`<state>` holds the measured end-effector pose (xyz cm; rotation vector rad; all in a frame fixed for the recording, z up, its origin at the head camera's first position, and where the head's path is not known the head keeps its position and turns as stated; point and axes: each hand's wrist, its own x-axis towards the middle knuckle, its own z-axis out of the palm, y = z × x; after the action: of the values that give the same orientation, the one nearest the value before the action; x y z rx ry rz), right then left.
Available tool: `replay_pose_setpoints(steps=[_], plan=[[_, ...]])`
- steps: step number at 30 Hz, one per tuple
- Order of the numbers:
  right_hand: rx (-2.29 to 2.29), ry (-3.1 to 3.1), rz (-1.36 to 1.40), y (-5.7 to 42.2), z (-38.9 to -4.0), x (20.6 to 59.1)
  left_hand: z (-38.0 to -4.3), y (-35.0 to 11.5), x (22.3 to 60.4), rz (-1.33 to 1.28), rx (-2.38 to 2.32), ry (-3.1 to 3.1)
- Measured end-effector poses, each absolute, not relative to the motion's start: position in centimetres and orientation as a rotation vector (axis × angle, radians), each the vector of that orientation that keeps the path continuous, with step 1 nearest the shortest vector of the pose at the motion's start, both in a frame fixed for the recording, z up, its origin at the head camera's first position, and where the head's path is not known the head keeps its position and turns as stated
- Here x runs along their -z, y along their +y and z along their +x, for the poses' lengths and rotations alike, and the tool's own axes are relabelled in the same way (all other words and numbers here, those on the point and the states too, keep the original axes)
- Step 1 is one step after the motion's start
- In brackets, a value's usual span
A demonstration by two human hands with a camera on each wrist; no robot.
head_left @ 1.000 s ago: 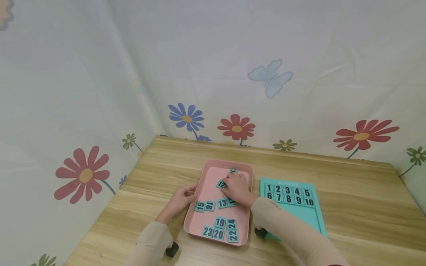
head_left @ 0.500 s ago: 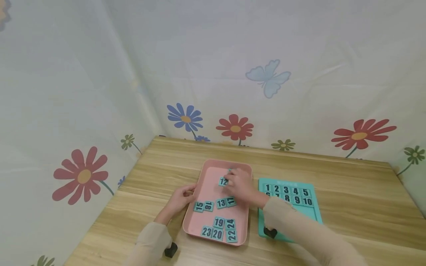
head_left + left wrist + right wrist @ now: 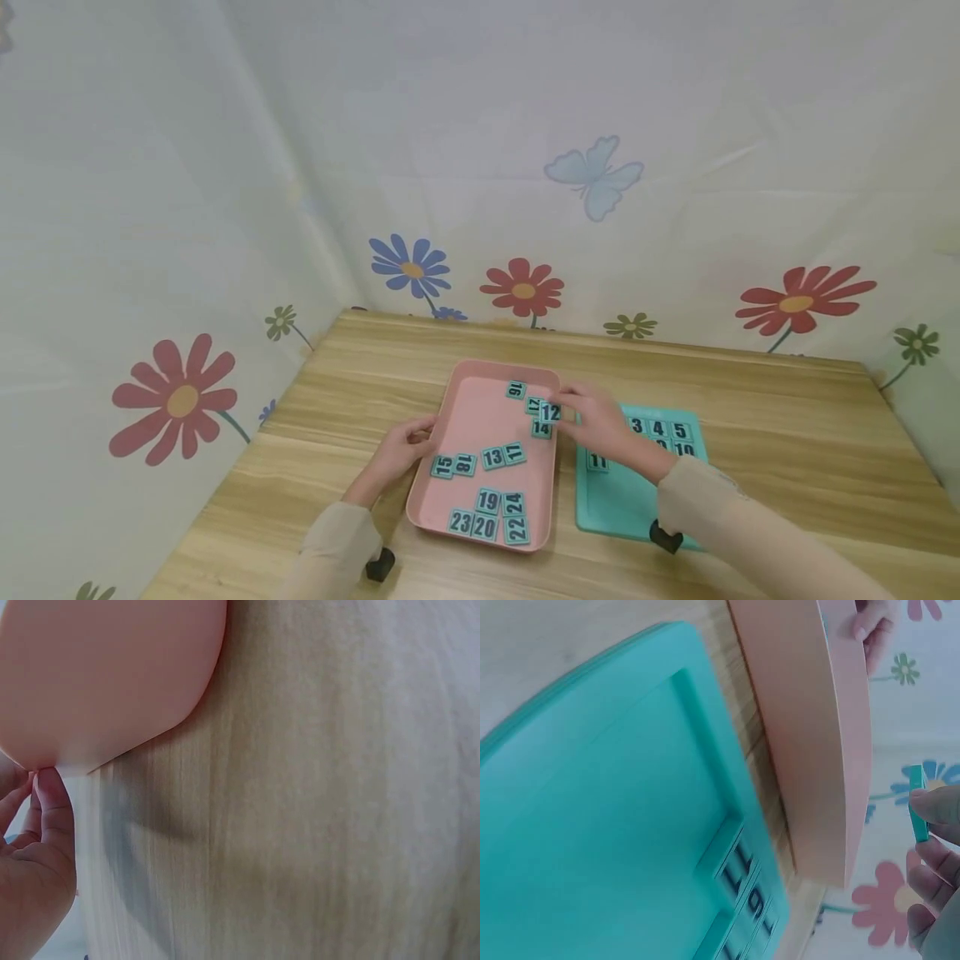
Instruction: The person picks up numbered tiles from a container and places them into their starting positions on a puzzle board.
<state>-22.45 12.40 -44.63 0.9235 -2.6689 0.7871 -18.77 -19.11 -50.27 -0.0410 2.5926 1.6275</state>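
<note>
My left hand (image 3: 401,454) pinches the left rim of a pink tray (image 3: 423,512); the left wrist view shows its thumb and fingers at the tray's edge. Over the tray's right rim, my right hand (image 3: 600,425) pinches a teal number tile marked 12 (image 3: 550,412) between thumb and fingertips. The right wrist view has this tile (image 3: 918,802) edge-on, raised above the rim. Just under it in the tray lie a tile marked 14 (image 3: 542,429) and another, partly covered. To the right, a teal number board (image 3: 622,504) lies partly beneath my right forearm.
Several more tiles lie in the tray, among them 16 (image 3: 516,390), 13 (image 3: 492,457) and 22 (image 3: 517,530). Number tiles fill the board's upper rows, with 11 (image 3: 597,461) at the left below them. A patterned cloth wall (image 3: 465,167) stands behind the wooden table (image 3: 300,467).
My right hand has picked up the 12 tile and moved right with it to the tray's rim, uncovering the tiles at the far end. My left hand stays on the tray.
</note>
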Motion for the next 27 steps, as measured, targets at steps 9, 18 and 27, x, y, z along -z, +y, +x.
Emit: replay_pose_setpoints(steps=[9,18,27], plan=[[-0.786,-2.750,0.839,16.7,-22.2,45.7,-18.7,-19.3,50.3,-0.010,-1.621,2.598],[-0.745,-2.809,0.811,19.7,-20.8,47.4,-18.7,-19.2,50.2,-0.047,-1.636,2.581],[-0.730,-2.911,0.739,21.2,-19.7,49.3,-18.7,-19.0,50.2,-0.069,-1.653,2.562]])
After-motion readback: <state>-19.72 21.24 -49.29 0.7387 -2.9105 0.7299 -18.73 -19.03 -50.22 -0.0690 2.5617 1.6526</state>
